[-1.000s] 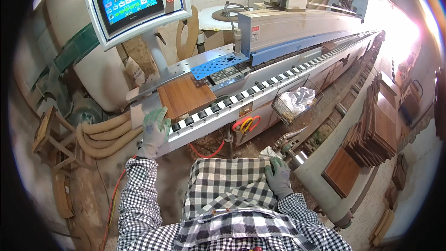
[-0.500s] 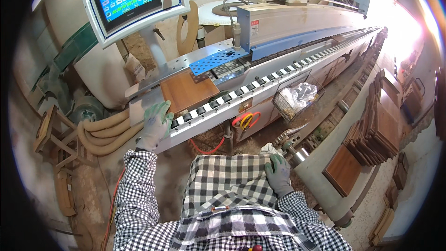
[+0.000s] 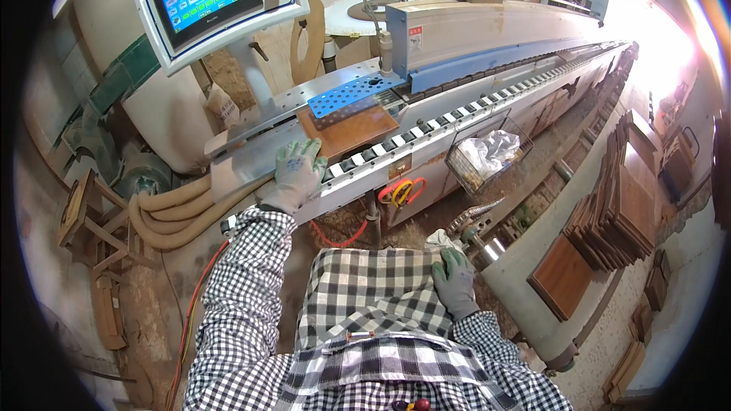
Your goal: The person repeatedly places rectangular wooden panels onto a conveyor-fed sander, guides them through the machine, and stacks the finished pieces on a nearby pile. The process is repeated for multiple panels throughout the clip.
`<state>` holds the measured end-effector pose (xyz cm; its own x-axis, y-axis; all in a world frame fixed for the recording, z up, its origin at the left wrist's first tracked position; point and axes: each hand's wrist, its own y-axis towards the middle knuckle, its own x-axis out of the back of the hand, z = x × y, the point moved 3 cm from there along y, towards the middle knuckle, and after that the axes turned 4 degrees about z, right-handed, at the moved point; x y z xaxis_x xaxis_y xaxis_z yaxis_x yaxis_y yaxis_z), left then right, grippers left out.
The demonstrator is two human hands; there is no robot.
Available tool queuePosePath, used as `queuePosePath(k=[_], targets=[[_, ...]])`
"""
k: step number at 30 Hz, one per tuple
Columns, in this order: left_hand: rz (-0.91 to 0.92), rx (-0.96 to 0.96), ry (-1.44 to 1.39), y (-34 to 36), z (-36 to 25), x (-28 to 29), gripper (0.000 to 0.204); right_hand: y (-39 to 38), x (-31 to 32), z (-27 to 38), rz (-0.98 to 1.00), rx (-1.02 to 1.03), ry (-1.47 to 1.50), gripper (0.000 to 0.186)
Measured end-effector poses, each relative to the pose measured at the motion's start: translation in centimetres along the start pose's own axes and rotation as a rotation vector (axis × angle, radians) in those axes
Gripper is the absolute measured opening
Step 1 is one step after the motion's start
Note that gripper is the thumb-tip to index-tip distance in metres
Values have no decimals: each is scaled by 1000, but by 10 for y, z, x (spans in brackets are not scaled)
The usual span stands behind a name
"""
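Note:
A brown wooden board (image 3: 350, 135) lies on the machine's feed table, its far part beneath a blue perforated guard (image 3: 352, 97). My left hand (image 3: 298, 173), in a grey-green work glove, is open at the board's near left end. Its fingers are spread and touch the board's edge. Along the board's near side runs a conveyor track (image 3: 411, 135) with black and white pads. My right hand (image 3: 455, 283), gloved alike, lies with outstretched fingers at the right edge of my checked apron (image 3: 381, 281). A whitish cloth (image 3: 443, 240) is just beyond its fingertips.
A control panel (image 3: 204, 0) with a lit screen stands at the upper left. Orange-handled scissors (image 3: 402, 192) hang on the machine's front, beside a wire basket (image 3: 487, 156) holding plastic. To the right, brown boards (image 3: 609, 221) lean in a row on a roller stand. Beige hoses (image 3: 171, 217) curve at left.
The board has slid to the right along the machine, farther in at the blue guard. My left hand has moved right and forward with it. My right hand has stayed nearly still.

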<state>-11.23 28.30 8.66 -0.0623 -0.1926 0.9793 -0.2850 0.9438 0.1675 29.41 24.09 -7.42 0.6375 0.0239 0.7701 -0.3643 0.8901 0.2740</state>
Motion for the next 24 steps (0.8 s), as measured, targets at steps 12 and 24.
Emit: queuePosePath(k=[12,24], targets=[[-20,-115,62,95,-93,-24,52,-39,70,-50,-230,-364,661,34],[318,-600,-1056,-18,-280,-129,56,-172,260,-263,-413,-1144,13,65]])
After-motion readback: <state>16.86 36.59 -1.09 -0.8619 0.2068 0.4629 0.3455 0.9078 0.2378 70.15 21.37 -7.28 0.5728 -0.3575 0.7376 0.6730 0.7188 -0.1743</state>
